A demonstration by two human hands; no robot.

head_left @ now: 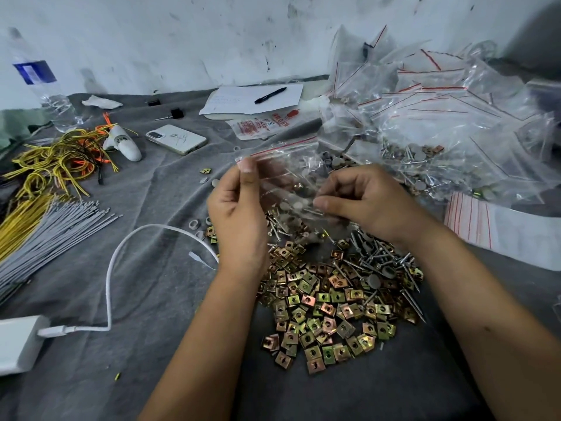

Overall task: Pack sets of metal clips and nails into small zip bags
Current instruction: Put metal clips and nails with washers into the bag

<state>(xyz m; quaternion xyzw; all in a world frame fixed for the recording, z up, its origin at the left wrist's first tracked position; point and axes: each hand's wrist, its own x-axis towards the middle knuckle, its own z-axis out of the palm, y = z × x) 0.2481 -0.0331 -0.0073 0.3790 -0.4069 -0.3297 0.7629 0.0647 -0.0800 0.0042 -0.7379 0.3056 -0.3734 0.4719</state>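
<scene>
A small clear zip bag (288, 168) with a red seal line hangs between both hands above the cloth. My left hand (236, 214) pinches its upper left corner with thumb and fingers. My right hand (364, 202) pinches the bag's lower right part, where nails and grey discs show through the plastic. Below the hands lies a heap of square brass-coloured metal clips (328, 311). Loose nails (385, 262) with round heads are scattered along the heap's right side.
A big pile of filled zip bags (440, 117) fills the back right. A stack of flat bags (485, 226) lies right. Left: wire bundles (51, 165), grey ties (45, 238), phone (176, 138), charger cable (121, 268), water bottle (45, 86). Paper and pen (270, 95) sit behind.
</scene>
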